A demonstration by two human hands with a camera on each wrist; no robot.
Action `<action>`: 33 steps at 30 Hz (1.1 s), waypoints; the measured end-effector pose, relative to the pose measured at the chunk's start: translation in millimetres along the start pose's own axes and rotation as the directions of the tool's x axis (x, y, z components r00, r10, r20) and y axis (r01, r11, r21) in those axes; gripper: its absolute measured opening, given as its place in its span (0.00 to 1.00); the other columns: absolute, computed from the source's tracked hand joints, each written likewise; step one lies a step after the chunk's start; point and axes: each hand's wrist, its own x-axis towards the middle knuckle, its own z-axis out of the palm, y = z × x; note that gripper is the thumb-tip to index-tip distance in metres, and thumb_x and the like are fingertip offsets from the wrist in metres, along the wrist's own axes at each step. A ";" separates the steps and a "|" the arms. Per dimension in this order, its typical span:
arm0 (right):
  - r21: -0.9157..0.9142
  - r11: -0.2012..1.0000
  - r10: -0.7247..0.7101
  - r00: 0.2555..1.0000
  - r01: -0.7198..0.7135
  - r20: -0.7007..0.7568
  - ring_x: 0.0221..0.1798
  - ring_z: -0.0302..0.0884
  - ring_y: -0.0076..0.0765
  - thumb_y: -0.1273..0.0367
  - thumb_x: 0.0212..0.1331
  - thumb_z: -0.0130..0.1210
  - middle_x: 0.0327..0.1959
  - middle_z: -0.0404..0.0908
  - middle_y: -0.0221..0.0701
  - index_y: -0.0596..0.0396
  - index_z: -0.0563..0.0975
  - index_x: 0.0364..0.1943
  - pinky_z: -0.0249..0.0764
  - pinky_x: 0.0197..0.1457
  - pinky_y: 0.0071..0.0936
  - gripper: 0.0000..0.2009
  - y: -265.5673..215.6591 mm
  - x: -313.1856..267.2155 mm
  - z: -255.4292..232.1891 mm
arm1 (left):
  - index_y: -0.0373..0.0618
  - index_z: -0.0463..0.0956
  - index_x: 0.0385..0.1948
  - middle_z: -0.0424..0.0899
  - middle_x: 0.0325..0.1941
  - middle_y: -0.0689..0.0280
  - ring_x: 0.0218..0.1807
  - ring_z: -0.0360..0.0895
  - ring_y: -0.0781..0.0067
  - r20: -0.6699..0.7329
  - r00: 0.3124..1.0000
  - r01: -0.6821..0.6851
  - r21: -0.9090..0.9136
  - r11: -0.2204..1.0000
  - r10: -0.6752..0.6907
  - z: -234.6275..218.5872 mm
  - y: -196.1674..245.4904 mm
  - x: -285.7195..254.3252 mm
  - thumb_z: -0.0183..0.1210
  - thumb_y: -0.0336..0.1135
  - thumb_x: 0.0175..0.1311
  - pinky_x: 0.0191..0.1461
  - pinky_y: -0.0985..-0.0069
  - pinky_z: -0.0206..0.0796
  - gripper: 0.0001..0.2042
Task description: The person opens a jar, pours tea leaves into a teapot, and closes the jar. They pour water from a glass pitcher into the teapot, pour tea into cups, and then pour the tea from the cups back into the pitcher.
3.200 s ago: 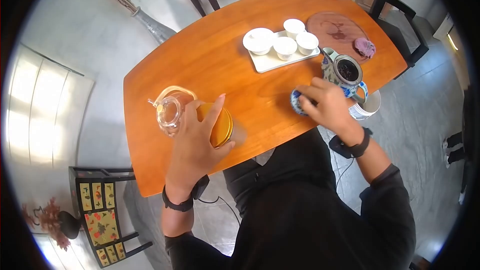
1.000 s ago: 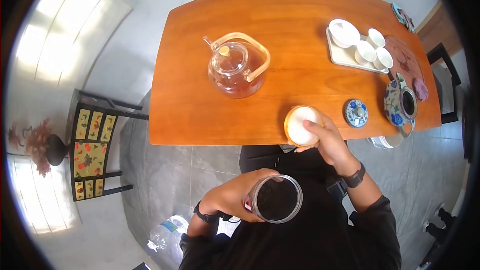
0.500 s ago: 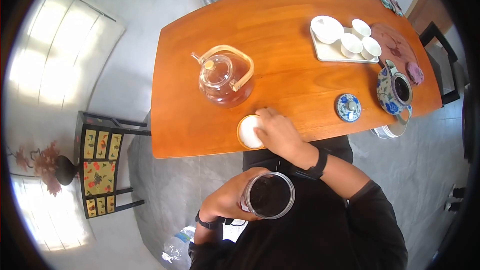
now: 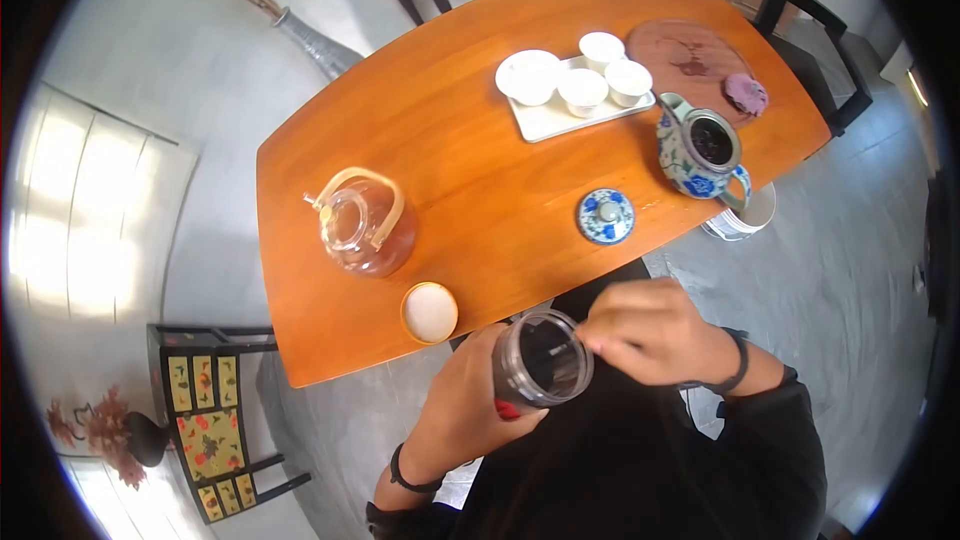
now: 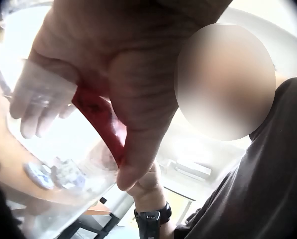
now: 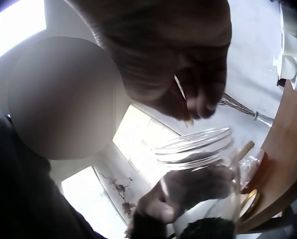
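My left hand grips a clear, wide-mouthed jar in front of my body, its mouth tilted toward the right. Dark loose tea leaves lie low in the jar in the right wrist view, and a red label shows by the left thumb. My right hand is at the jar's mouth, its fingers curled and thumb drawn in; the right wrist view puts the fingertips just above the rim, with no clear object between them. The jar's lid lies white inside up near the table's front edge.
A glass kettle with amber liquid stands left on the wooden table. A blue-and-white teapot stands uncovered at right, its lid beside it. Behind are a white tray of cups and a round board.
The right hand took the lid off the jar, set it down upturned at the front left, let go and came over to the jar's mouth. The left hand brought the jar off the table toward my body.
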 end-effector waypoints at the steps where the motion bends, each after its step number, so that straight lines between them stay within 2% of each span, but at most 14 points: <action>1: 0.031 0.999 0.003 0.995 -0.006 0.096 0.36 0.81 0.46 0.76 0.57 0.61 0.34 0.80 0.36 0.58 0.81 0.36 0.77 0.37 0.37 0.04 -10.1 0.2 -12.5 | 0.35 0.65 0.61 0.78 0.55 0.48 0.57 0.77 0.44 0.016 0.997 -0.073 0.072 0.995 0.072 -1.5 16.0 11.4 0.77 0.35 0.43 0.59 0.58 0.72 0.40; 5: 0.097 0.995 -0.019 0.957 -0.010 0.288 0.42 0.80 0.51 0.77 0.58 0.59 0.40 0.81 0.38 0.58 0.82 0.41 0.77 0.48 0.41 0.08 -7.1 1.5 -56.0 | 0.36 0.64 0.62 0.78 0.54 0.47 0.57 0.76 0.42 0.083 0.976 -0.215 0.237 0.947 0.201 9.3 54.0 58.5 0.75 0.39 0.45 0.59 0.57 0.71 0.40; 8: 0.113 0.987 0.086 0.974 -0.111 0.211 0.45 0.83 0.47 0.77 0.58 0.59 0.41 0.85 0.40 0.58 0.85 0.43 0.77 0.51 0.36 0.10 13.4 5.7 -93.4 | 0.35 0.64 0.61 0.78 0.52 0.48 0.55 0.77 0.43 0.102 0.958 -0.285 0.383 0.879 0.266 13.5 88.0 102.8 0.75 0.39 0.45 0.58 0.56 0.71 0.40; 12: -0.067 0.993 0.106 0.983 -0.097 0.148 0.44 0.84 0.47 0.77 0.58 0.59 0.40 0.85 0.41 0.60 0.85 0.42 0.77 0.53 0.36 0.09 39.8 21.9 -144.3 | 0.33 0.64 0.61 0.77 0.50 0.47 0.54 0.77 0.44 0.116 0.953 -0.299 0.502 0.811 0.280 21.3 122.1 168.8 0.75 0.39 0.44 0.57 0.57 0.72 0.41; 14: -0.147 0.909 0.416 0.875 -0.390 0.248 0.47 0.83 0.47 0.78 0.58 0.60 0.44 0.85 0.41 0.58 0.82 0.50 0.77 0.54 0.36 0.15 40.8 27.4 -166.4 | 0.33 0.64 0.61 0.77 0.49 0.47 0.53 0.78 0.45 0.150 0.945 -0.323 0.579 0.748 0.291 29.2 123.2 198.6 0.75 0.38 0.43 0.56 0.57 0.73 0.41; 15: -0.154 0.913 0.406 0.882 -0.378 0.241 0.47 0.83 0.47 0.78 0.58 0.60 0.44 0.85 0.41 0.58 0.82 0.50 0.77 0.54 0.36 0.15 41.9 27.2 -172.1 | 0.33 0.64 0.61 0.77 0.49 0.47 0.53 0.78 0.45 0.144 0.942 -0.327 0.588 0.740 0.302 34.4 117.9 210.9 0.75 0.38 0.43 0.56 0.57 0.73 0.41; 17: -0.017 0.907 0.383 0.808 -0.420 0.448 0.52 0.81 0.47 0.77 0.57 0.62 0.50 0.84 0.41 0.56 0.77 0.59 0.76 0.57 0.36 0.23 50.4 26.2 -176.3 | 0.33 0.64 0.62 0.77 0.50 0.47 0.54 0.78 0.44 0.247 0.827 -0.552 0.525 0.648 0.504 40.2 113.6 229.9 0.76 0.38 0.42 0.56 0.58 0.74 0.43; 18: -0.025 0.912 0.377 0.813 -0.409 0.444 0.52 0.81 0.47 0.77 0.57 0.62 0.50 0.84 0.41 0.56 0.77 0.59 0.76 0.57 0.36 0.23 53.9 26.0 -176.2 | 0.33 0.64 0.62 0.77 0.50 0.47 0.54 0.78 0.44 0.242 0.824 -0.554 0.533 0.640 0.512 43.1 115.8 233.8 0.76 0.38 0.42 0.56 0.58 0.74 0.43; 22: -0.172 0.957 0.291 0.802 -0.236 0.522 0.57 0.78 0.45 0.73 0.54 0.65 0.53 0.82 0.41 0.55 0.76 0.60 0.74 0.61 0.37 0.26 66.5 29.0 -168.0 | 0.33 0.64 0.62 0.77 0.52 0.44 0.56 0.78 0.45 0.337 0.852 -0.520 0.458 0.721 0.401 50.9 132.6 234.0 0.77 0.40 0.40 0.58 0.59 0.73 0.44; 24: -0.246 0.969 0.102 0.844 0.036 0.527 0.55 0.80 0.45 0.74 0.53 0.65 0.52 0.83 0.41 0.55 0.77 0.59 0.75 0.61 0.38 0.25 89.3 34.2 -158.8 | 0.33 0.64 0.61 0.78 0.52 0.45 0.56 0.79 0.45 0.315 0.884 -0.464 0.492 0.737 0.346 51.8 136.8 236.7 0.77 0.41 0.41 0.57 0.59 0.74 0.43; 25: -0.244 0.969 0.094 0.845 0.044 0.526 0.55 0.80 0.45 0.74 0.53 0.65 0.52 0.83 0.41 0.55 0.77 0.59 0.75 0.61 0.38 0.25 99.4 34.9 -159.0 | 0.33 0.64 0.61 0.78 0.52 0.45 0.56 0.79 0.45 0.312 0.886 -0.461 0.499 0.734 0.344 49.8 137.5 238.7 0.77 0.41 0.41 0.57 0.59 0.74 0.43; 28: -0.101 0.990 0.136 0.868 -0.099 0.479 0.54 0.80 0.46 0.75 0.52 0.64 0.51 0.83 0.41 0.55 0.78 0.57 0.76 0.58 0.37 0.24 109.3 39.9 -172.4 | 0.33 0.65 0.59 0.79 0.52 0.45 0.55 0.79 0.46 0.281 0.914 -0.400 0.515 0.758 0.292 43.0 140.3 244.5 0.76 0.43 0.40 0.56 0.59 0.74 0.42; 30: -0.101 0.962 0.267 0.796 -0.254 0.543 0.50 0.82 0.37 0.76 0.55 0.65 0.48 0.85 0.38 0.57 0.82 0.50 0.77 0.55 0.34 0.17 91.3 48.6 -185.1 | 0.33 0.67 0.55 0.80 0.50 0.47 0.53 0.80 0.47 0.261 0.928 -0.368 0.547 0.752 0.264 41.3 143.2 244.0 0.76 0.43 0.39 0.55 0.59 0.75 0.40; 33: -0.065 0.940 0.307 0.751 -0.334 0.584 0.47 0.82 0.27 0.74 0.60 0.65 0.46 0.87 0.34 0.59 0.84 0.45 0.78 0.53 0.29 0.10 111.2 47.7 -195.4 | 0.35 0.68 0.52 0.81 0.47 0.48 0.51 0.81 0.47 0.241 0.936 -0.350 0.547 0.761 0.257 40.3 138.9 247.6 0.76 0.44 0.39 0.52 0.58 0.75 0.37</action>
